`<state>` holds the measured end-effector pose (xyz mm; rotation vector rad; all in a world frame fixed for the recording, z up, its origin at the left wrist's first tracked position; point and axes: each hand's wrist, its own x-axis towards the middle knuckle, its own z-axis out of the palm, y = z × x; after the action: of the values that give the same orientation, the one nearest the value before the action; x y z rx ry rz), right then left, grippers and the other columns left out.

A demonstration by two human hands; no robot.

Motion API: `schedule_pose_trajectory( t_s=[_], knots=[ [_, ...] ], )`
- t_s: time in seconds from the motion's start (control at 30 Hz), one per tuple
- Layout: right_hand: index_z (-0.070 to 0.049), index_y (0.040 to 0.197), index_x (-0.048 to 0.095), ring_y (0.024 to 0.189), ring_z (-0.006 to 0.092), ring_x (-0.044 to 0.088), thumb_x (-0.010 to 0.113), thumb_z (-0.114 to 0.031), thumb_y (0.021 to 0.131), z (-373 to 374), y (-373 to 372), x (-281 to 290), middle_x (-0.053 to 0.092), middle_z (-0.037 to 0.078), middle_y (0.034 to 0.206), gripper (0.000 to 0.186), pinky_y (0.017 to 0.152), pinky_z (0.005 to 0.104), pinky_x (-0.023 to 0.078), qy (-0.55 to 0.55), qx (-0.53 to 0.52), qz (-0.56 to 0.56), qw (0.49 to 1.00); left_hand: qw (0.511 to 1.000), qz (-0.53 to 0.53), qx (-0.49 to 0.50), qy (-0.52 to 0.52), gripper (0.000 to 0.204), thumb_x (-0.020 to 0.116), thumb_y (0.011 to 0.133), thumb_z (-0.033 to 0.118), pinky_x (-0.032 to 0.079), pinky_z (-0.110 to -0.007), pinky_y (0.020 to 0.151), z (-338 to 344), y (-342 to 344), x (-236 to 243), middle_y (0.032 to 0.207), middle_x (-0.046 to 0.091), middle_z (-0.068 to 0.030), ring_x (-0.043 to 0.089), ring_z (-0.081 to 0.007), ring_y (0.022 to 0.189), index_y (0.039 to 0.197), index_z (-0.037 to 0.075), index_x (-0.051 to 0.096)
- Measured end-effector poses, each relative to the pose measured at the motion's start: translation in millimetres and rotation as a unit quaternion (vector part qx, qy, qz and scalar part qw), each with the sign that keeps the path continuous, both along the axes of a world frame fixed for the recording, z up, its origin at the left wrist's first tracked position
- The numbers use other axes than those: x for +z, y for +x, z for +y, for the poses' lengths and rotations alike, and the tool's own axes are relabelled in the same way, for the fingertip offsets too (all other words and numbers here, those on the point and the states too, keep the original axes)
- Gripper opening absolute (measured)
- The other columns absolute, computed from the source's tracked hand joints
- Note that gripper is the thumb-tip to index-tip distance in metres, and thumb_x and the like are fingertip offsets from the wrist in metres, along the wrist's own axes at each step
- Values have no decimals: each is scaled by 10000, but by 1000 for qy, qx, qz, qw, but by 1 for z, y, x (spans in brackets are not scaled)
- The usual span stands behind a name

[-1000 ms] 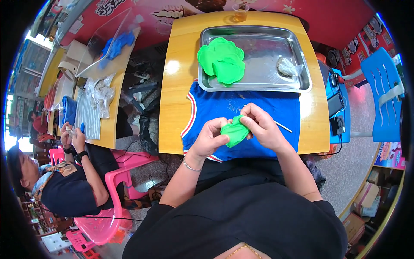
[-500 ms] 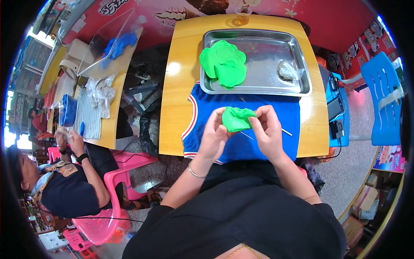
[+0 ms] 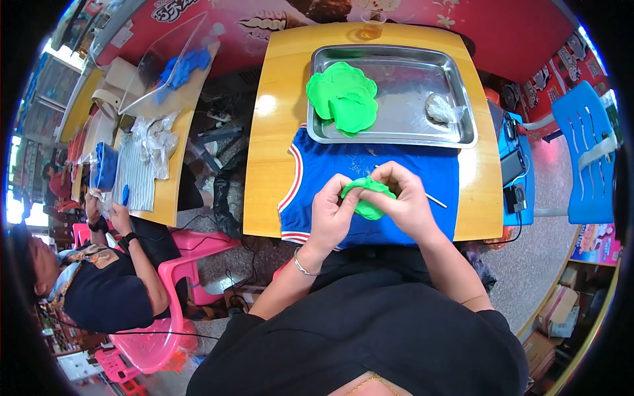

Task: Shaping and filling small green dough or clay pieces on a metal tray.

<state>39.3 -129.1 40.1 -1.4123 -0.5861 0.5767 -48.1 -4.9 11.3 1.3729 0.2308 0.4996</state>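
Above a blue cloth with striped trim, both hands hold a soft, thin, bright green piece; whether it is clay or dough I cannot tell. My left hand is closed on its left side, and my right hand pinches the top and right, thumb across it. The piece is folded, its upper edge gathered between the fingers. Part of a thin white stick shows beside my right hand. Flat, overlapping green pieces of the same look lie in the left end of a metal tray.
The tray also holds a lump in clear plastic. Behind it stands a clear cup on the yellow table. At left, another person works with both hands on a pink chair. A blue chair stands at right.
My right hand has shifted left over the green piece, its thumb now lying across the top. The piece has gone from spread wide to more folded and bunched.
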Motion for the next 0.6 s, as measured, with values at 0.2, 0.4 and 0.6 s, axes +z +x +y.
schedule_pose_trajectory(
  t_s=[0.2,0.4,0.6],
  knots=[
    [-68,990,513,663,61,520,626,-88,845,-2,26,11,538,-13,816,185,619,185,422,179,-201,189,944,998,22,-54,15,178,592,893,136,309,-189,487,8,-7,7,619,467,50,387,-10,575,776,31,510],
    [-52,932,540,682,60,512,611,-77,836,-7,20,4,543,-18,782,121,637,208,428,-4,48,36,998,993,52,-87,61,163,602,876,109,314,-189,482,9,-5,13,616,482,28,407,-15,568,772,24,509],
    [-37,917,550,749,48,522,646,-98,820,-11,20,11,557,-2,834,150,676,204,427,0,129,39,991,987,62,-133,66,161,608,874,110,324,-190,485,12,-5,14,625,487,33,414,-15,565,778,28,508]
  ],
)
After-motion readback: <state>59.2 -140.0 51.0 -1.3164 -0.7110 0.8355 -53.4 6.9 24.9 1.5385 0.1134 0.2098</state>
